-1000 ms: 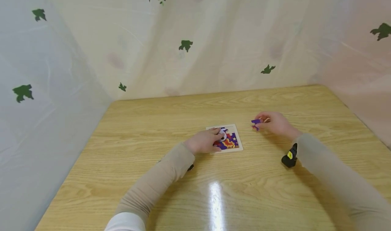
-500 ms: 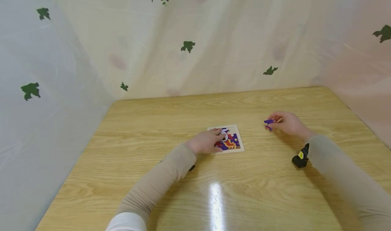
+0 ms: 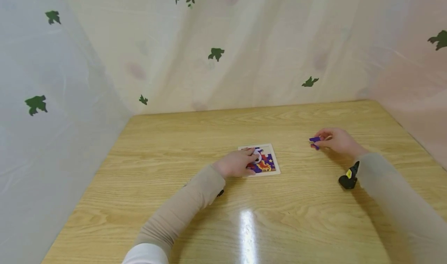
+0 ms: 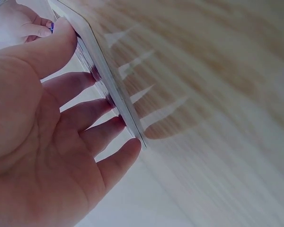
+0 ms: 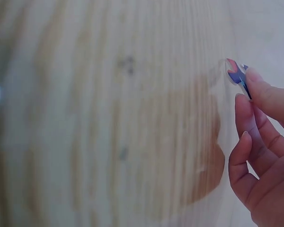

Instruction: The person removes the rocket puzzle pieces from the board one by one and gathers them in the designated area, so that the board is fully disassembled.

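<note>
Since 1 s ago, R hand (image 3: 336, 141) has moved right, away from the puzzle board (image 3: 274, 160), pinching a jigsaw pc (image 3: 315, 139). Wood-grain table (image 3: 167, 155), shiny; thin green-printed curtain (image 3: 251, 77) behind. Puzzle board: flat mid-table, squarish, pale rim, L hand (image 3: 233, 163) pressing it, fingers loosely spread. Jigsaw pc: purple, tilted, jutting left toward board; can't tell long axis.

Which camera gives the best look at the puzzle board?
The head view: it shows the puzzle board from above, printed picture included, though the left hand covers part. The left wrist view shows it nearly edge-on; the right wrist view doesn't show it.
</note>
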Motion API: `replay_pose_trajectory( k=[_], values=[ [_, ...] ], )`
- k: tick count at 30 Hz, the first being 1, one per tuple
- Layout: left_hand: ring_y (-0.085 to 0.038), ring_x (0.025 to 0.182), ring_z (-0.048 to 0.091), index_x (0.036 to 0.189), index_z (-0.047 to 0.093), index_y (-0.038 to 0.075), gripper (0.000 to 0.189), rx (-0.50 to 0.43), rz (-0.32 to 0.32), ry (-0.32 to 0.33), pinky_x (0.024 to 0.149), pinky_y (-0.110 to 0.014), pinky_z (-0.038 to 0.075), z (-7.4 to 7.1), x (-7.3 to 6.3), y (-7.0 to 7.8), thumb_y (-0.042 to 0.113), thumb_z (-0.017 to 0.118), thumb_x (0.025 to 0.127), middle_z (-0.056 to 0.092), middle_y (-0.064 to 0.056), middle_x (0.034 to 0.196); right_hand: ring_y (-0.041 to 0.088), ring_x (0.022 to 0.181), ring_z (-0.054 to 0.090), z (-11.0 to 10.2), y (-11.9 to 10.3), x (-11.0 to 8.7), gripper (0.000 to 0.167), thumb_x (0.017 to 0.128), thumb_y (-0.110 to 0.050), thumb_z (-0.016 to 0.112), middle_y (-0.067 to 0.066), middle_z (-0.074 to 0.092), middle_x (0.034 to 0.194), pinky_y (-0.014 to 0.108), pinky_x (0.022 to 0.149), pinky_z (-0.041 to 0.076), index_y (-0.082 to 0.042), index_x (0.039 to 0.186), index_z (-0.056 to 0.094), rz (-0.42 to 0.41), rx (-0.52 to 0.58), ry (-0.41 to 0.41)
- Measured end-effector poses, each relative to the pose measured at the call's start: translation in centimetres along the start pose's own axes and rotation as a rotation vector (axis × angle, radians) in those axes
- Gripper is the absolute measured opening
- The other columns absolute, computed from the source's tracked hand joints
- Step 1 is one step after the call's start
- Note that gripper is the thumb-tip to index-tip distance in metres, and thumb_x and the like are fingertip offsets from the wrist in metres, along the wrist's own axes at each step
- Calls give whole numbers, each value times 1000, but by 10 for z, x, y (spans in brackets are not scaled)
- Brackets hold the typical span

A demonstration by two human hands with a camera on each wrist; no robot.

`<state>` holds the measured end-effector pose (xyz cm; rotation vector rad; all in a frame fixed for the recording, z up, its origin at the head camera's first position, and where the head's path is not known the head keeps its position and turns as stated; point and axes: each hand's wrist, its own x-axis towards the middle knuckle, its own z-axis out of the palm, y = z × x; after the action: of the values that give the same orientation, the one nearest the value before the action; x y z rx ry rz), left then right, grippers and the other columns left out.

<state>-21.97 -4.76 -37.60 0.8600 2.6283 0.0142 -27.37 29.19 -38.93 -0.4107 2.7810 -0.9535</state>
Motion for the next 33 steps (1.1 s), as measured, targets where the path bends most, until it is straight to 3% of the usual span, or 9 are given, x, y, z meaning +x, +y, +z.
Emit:
replay_pose_trajectory(
  k=[13, 20, 33],
  values=[
    [-23, 145, 19, 150, 28, 18, 64, 5, -3, 1, 117, -32, 23, -1, -2, 2, 40, 52, 95, 17, -6, 158, 16, 79, 51, -3, 4, 4, 29, 88, -16, 67, 10, 58, 89, 22, 60, 44, 5, 107, 62, 6, -7, -21],
    [-22, 145, 18, 150, 27, 18, 64, 2, -10, -7, 117, -33, 23, 0, -1, 2, 40, 51, 96, 16, -5, 158, 18, 78, 48, -2, 4, 5, 29, 88, -13, 66, 13, 58, 90, 24, 59, 41, 8, 108, 61, 21, -21, -26],
    [-23, 145, 19, 150, 28, 19, 64, 13, -11, -5, 117, -33, 23, 0, -2, 2, 41, 52, 95, 16, -5, 158, 17, 74, 53, 0, 0, 5, 22, 86, -8, 66, 12, 64, 83, 27, 63, 41, 8, 100, 63, -40, -91, -15]
  ],
)
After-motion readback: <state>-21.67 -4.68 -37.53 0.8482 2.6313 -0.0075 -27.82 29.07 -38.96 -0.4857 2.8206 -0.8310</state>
